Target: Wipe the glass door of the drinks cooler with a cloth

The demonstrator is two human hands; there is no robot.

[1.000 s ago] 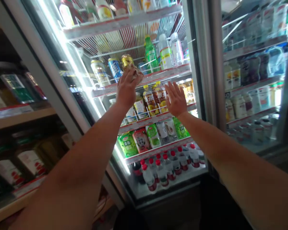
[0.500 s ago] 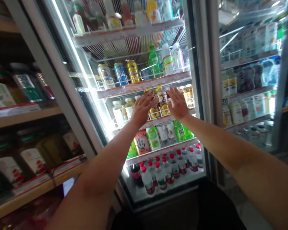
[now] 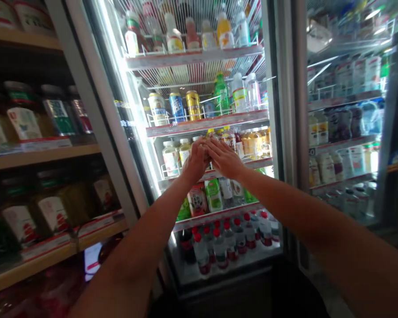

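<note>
"Where are the hands?"

"The left hand (image 3: 195, 160) and right hand (image 3: 228, 161) meet in front of the yellow-capped bottles (image 3: 231, 138), which stand on a cooler shelf (image 3: 259, 163), below and right of the gold can (image 3: 193, 106)."

"And the fingers?"

"The right hand's are open and straight, laid against the left's, which are bent; whether those grip anything, I can't tell."
</note>
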